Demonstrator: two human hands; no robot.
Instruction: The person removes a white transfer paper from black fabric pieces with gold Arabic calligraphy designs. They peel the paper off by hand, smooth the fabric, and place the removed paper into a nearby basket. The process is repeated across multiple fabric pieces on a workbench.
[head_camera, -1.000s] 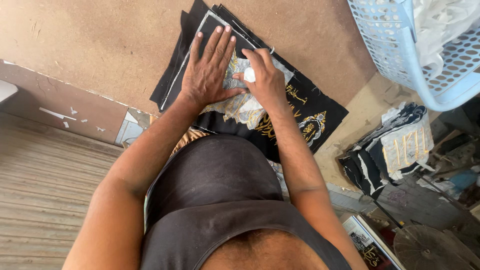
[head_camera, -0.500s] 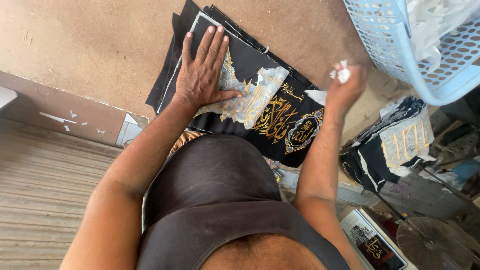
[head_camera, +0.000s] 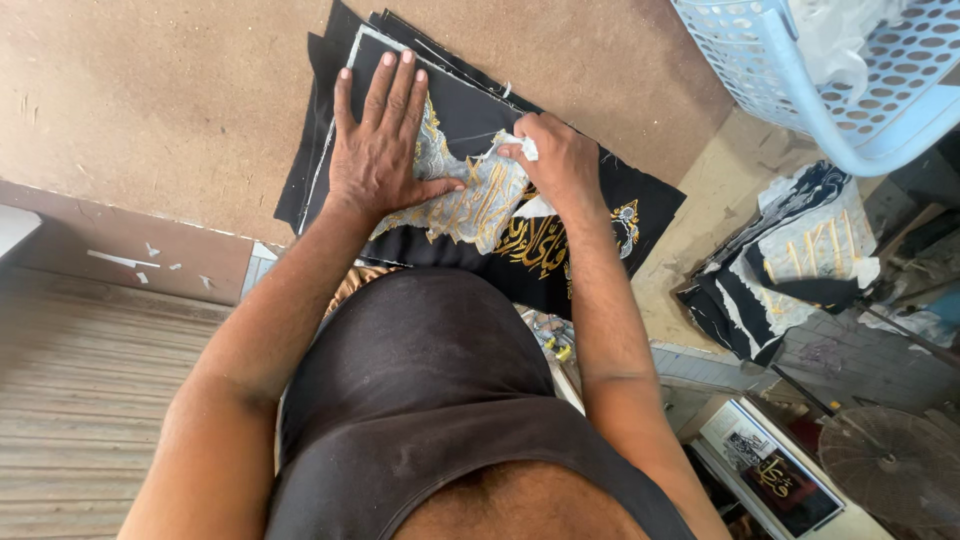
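Pale blue perforated basket (head_camera: 800, 80): holds white cloth (head_camera: 835, 35). Left hand (head_camera: 385, 150) spread flat on black embroidered fabric (head_camera: 470, 200); right hand (head_camera: 560, 165) pinching its white backing (head_camera: 515, 148).

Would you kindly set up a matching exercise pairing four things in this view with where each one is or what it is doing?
Things:
1. left hand
2. right hand
3. pale blue basket
4. second pile of black cloth

Places or states:
A. top right corner, holed walls
B. pinching white backing paper
C. pressed flat on the black embroidered cloth
D. on the lower ledge to the right

Pairs: 1-C, 2-B, 3-A, 4-D
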